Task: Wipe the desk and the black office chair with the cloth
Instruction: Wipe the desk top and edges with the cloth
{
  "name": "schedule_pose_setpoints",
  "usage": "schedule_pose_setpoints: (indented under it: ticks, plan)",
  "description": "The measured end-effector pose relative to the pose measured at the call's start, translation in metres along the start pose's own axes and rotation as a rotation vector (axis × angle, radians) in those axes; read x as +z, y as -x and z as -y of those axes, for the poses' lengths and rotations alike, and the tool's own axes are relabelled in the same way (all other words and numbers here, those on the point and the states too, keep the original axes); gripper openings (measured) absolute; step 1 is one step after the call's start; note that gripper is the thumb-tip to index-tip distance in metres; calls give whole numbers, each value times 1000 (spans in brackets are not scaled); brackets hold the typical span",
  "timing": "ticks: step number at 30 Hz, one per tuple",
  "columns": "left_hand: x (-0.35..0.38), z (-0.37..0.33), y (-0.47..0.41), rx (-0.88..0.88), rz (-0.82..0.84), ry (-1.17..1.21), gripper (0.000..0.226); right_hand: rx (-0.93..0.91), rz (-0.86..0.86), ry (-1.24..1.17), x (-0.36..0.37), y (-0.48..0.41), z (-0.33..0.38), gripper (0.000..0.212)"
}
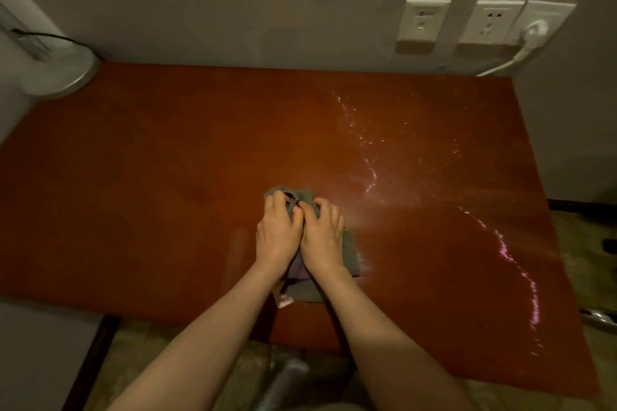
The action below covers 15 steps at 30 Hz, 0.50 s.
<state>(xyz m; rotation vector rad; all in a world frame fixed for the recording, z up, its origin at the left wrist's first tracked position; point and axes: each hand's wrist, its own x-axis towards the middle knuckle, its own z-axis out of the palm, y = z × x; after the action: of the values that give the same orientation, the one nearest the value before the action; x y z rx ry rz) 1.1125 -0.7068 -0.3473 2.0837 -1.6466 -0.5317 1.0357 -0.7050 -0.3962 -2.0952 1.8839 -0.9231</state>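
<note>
Red-brown desk (150,193), set against a wall (233,10), glistens with wet streaks (370,173) across its right half, likely moisture left for wiping. Near mid-desk toward the front edge lies the grey cloth (305,292), held down by a person's left hand (277,230) and right hand (322,237) side by side. Curled fingers (278,200) pinch its far folds, apparently bunching it into a pad. No office chair can be made out.
</note>
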Motion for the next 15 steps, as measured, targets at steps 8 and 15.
schedule_pose_setpoints:
  ticks: [8,15]
  plan:
    - [10,14,-43,49,103,-143,29,27,-62,102,22,-27,0,36]
    - [24,0,-68,85,82,-174,33,75,-48,94,22,-51,-15,35]
